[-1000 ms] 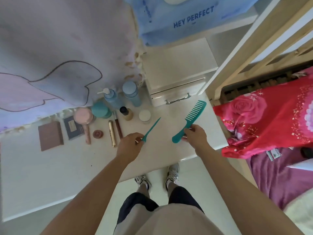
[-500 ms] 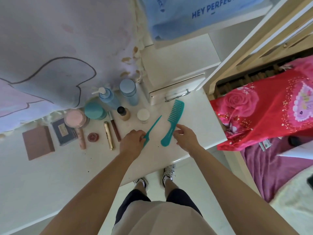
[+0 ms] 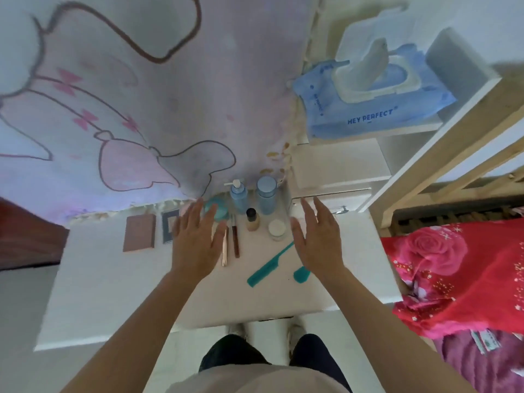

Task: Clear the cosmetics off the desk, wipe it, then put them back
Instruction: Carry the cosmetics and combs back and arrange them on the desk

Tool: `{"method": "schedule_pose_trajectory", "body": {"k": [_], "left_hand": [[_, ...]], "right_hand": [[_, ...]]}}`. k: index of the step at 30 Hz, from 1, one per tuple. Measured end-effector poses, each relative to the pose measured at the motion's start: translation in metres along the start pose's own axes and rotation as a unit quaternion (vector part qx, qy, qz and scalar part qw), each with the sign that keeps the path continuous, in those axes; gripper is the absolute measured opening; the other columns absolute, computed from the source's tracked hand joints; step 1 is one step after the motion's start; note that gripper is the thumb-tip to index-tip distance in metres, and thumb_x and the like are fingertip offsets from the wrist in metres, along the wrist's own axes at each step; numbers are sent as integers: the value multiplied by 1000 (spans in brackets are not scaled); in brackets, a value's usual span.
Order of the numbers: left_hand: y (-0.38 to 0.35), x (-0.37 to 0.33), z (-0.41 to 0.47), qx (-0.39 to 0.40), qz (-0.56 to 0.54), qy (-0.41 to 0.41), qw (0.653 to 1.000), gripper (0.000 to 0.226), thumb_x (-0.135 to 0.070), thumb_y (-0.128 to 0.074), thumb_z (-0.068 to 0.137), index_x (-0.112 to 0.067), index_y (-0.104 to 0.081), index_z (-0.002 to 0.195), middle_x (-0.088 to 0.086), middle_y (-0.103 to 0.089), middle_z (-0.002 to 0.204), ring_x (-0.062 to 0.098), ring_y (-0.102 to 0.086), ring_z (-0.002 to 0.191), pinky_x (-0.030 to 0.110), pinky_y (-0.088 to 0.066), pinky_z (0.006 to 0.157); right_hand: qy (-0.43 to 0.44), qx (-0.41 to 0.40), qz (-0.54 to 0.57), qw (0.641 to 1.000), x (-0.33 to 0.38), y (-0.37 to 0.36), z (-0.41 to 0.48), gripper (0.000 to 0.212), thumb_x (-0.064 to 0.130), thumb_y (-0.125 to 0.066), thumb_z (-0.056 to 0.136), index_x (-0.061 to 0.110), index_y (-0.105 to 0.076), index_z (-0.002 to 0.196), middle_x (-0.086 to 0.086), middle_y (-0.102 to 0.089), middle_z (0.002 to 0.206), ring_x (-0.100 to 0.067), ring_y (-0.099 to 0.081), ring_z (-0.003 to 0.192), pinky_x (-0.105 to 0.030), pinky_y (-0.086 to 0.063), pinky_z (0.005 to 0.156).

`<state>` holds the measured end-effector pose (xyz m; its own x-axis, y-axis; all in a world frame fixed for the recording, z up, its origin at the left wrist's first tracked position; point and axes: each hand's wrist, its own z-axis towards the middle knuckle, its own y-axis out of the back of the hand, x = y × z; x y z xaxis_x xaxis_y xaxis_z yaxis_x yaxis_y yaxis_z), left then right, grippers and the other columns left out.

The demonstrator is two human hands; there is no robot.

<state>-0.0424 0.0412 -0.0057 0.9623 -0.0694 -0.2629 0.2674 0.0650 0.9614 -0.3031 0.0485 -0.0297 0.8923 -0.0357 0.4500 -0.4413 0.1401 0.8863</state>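
Both hands hover flat over the white desk (image 3: pixel 119 296), fingers straight, holding nothing. My left hand (image 3: pixel 195 242) covers part of a teal jar (image 3: pixel 219 212) and a dark compact (image 3: pixel 168 222). My right hand (image 3: pixel 317 239) hides most of the wide teal comb, whose handle end (image 3: pixel 301 275) shows. The teal tail comb (image 3: pixel 268 265) lies between the hands. Behind them stand a blue pump bottle (image 3: pixel 238 194), a blue bottle (image 3: pixel 266 194), a foundation bottle (image 3: pixel 251 219) and a white jar (image 3: pixel 277 229). A gold tube (image 3: pixel 224 249), a brown pencil (image 3: pixel 236 241) and a brown palette (image 3: pixel 139 232) also lie there.
A white drawer box (image 3: pixel 337 168) sits at the desk's back right, with a blue wet-wipes pack (image 3: pixel 368 109) on the shelf above. A pastel curtain (image 3: pixel 141 95) hangs behind. A wooden bed frame (image 3: pixel 442 154) and red floral bedding (image 3: pixel 459 268) lie to the right.
Both hands let go of the two teal combs, which now lie on the desk. The hands rose and opened flat over the items. The camera tilted up.
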Motion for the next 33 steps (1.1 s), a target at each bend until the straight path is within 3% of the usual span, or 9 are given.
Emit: {"method": "schedule_pose_trajectory", "body": {"k": [3, 6, 13, 19, 25, 33], "left_hand": [[40, 14, -37, -87, 31, 79, 993, 52, -44, -34, 99, -16, -46, 141, 17, -36, 153, 39, -35, 139, 57, -30, 110], [74, 26, -86, -127, 59, 161, 977, 55, -44, -36, 99, -15, -42, 145, 19, -28, 156, 40, -30, 141, 59, -26, 112], [162, 72, -232, -226, 89, 299, 923, 53, -42, -38, 99, -12, -46, 142, 18, -33, 154, 39, -34, 138, 61, -27, 110], [236, 142, -390, -296, 135, 401, 857, 54, -43, -37, 100, -13, -42, 145, 18, -31, 155, 38, -30, 141, 60, -24, 112], [310, 211, -568, -327, 190, 484, 789, 55, -45, -34, 100, -17, -37, 148, 13, -23, 159, 34, -24, 145, 57, -19, 116], [359, 276, -730, -377, 206, 579, 693, 58, -46, -37, 98, -17, -37, 148, 14, -25, 158, 37, -33, 139, 58, -26, 111]], "right_hand": [[110, 0, 12, 994, 31, -3, 5, 65, 49, -37, 100, 22, -19, 156, -14, -10, 163, -32, -12, 150, -48, -17, 120], [200, 9, 29, 979, 74, -9, -1, 70, 50, -41, 99, 23, -14, 157, -15, -2, 164, -32, -1, 151, -49, -12, 121], [354, 56, 129, 925, 226, -15, -63, 66, 56, -31, 100, 25, -14, 157, -9, 3, 165, -28, 4, 152, -51, -10, 121], [504, 51, 204, 838, 395, -22, -171, 68, 53, -40, 100, 21, -20, 156, -12, -3, 164, -28, -3, 152, -49, -12, 121], [610, 57, 263, 746, 568, -22, -337, 68, 52, -43, 99, 17, -25, 155, -17, -8, 163, -32, -8, 151, -54, -18, 118], [691, 108, 297, 650, 704, -40, -515, 68, 49, -44, 99, 19, -21, 156, -15, -7, 163, -31, -8, 151, -52, -17, 119]]}}
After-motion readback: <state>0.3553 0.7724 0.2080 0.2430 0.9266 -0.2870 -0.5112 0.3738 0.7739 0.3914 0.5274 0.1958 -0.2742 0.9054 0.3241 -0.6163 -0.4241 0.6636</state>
